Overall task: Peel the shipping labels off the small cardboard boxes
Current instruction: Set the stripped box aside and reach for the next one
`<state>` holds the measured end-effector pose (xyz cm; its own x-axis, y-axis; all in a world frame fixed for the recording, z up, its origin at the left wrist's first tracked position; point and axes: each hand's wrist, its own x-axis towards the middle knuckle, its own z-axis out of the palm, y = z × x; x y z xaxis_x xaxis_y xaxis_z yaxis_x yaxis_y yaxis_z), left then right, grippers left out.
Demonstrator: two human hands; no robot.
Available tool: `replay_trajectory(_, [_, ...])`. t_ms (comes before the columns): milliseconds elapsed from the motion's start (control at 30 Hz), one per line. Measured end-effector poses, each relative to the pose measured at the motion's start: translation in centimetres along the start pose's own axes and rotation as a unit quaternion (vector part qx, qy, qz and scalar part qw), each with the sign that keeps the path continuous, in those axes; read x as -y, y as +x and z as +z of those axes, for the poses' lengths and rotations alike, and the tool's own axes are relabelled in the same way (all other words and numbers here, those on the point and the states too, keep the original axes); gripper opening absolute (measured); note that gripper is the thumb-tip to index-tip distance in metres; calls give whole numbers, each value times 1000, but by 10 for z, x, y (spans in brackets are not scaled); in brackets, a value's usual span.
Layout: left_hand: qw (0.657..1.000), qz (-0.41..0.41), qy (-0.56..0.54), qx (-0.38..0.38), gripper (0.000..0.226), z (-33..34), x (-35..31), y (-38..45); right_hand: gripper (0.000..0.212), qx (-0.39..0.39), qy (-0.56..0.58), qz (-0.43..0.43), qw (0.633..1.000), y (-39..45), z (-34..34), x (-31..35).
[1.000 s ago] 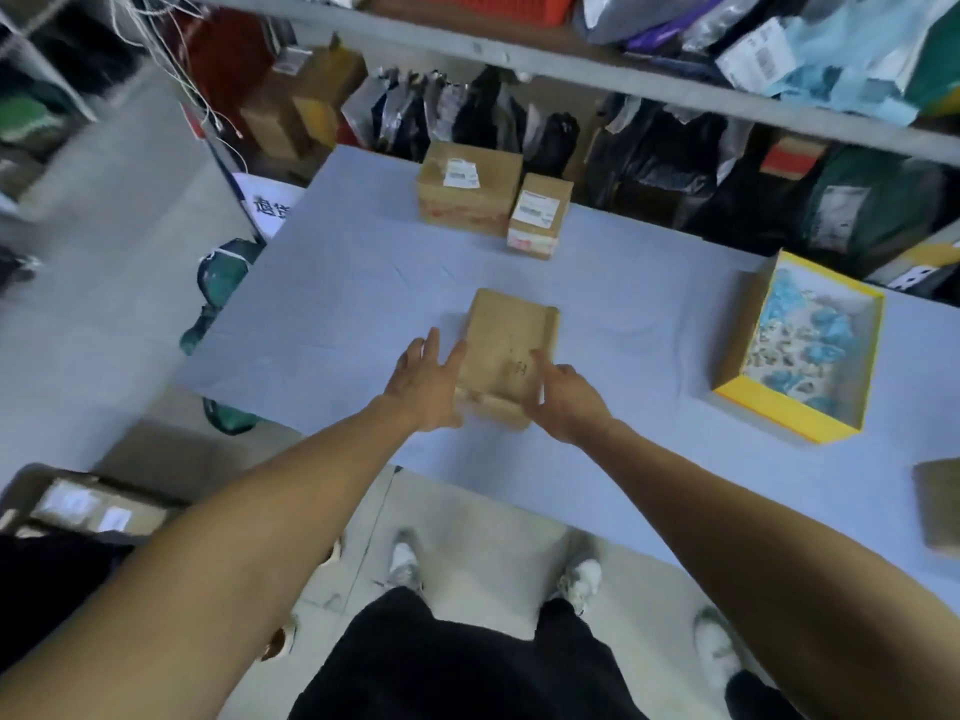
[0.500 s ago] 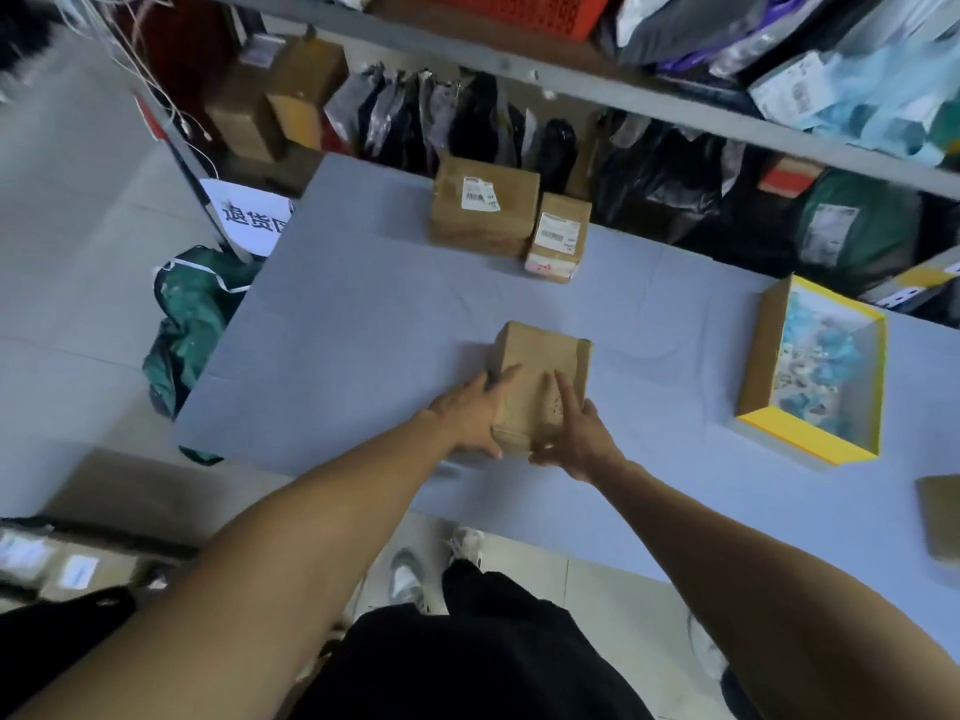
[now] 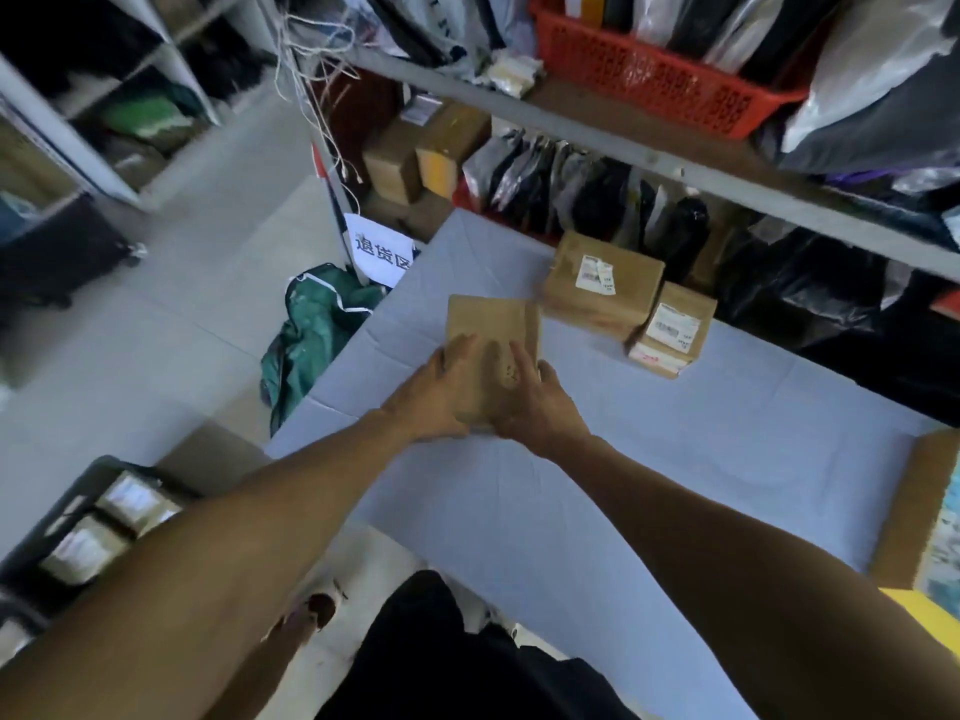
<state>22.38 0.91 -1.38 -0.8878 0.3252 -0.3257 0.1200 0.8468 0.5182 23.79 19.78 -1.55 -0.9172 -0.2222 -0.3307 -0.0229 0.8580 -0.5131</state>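
A plain brown cardboard box (image 3: 491, 324) with no label on its visible top sits over the pale blue table (image 3: 675, 459), held from both sides. My left hand (image 3: 439, 392) grips its left side and my right hand (image 3: 535, 402) grips its right side, fingers on top. Behind it stand two labelled boxes: a larger one (image 3: 605, 288) with a partly peeled white label (image 3: 596, 272), and a smaller one (image 3: 675, 330) with a white label (image 3: 674, 327) on top.
A yellow-rimmed open box (image 3: 919, 517) lies at the table's right edge. Shelves with an orange basket (image 3: 649, 70) and dark bags stand behind. A green bag (image 3: 311, 330) and a white sign (image 3: 379, 252) are left of the table. A black crate (image 3: 93, 532) of parcels is on the floor.
Both hands have carried the plain box away from me and leftward, close to the two labelled boxes. The view has swung left, so the yellow box is now mostly out of frame.
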Motion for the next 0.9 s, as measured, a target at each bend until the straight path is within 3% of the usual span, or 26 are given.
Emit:
replay_trajectory(100, [1000,-15,-17,-5,144,-28,24,19,114,2,-28,-6,1000,38,-7,26])
replay_trajectory(167, [999,-41,-17,11,140,-44,37,44,116,-7,-18,5,1000,62,-12,37])
replay_trajectory(267, [998,-22,-58,25,91,-70,53,90,115,-21,22,31,999,100,-19,46])
replay_trajectory(367, [994,-1,-95,48,72,-88,61,140,113,-42,35,66,996,141,-24,47])
replay_trajectory(400, [994,8,-86,62,78,-96,60,153,113,-50,39,78,995,154,-25,47])
replay_trajectory(467, [995,-13,-76,59,114,-101,67,180,114,-62,54,92,992,178,-24,46])
replay_trajectory(567, [993,-9,-96,62,131,-102,90,216,113,-75,73,101,989,208,-24,46])
replay_trajectory(633, [994,6,-100,48,128,-103,97,229,110,-61,72,112,989,221,-23,45])
replay_trajectory(767, [997,79,-4,-3,99,-96,112,231,97,21,36,139,989,233,-21,43])
replay_trajectory(900, [998,61,21,17,97,-94,111,229,86,32,14,149,988,232,-25,37])
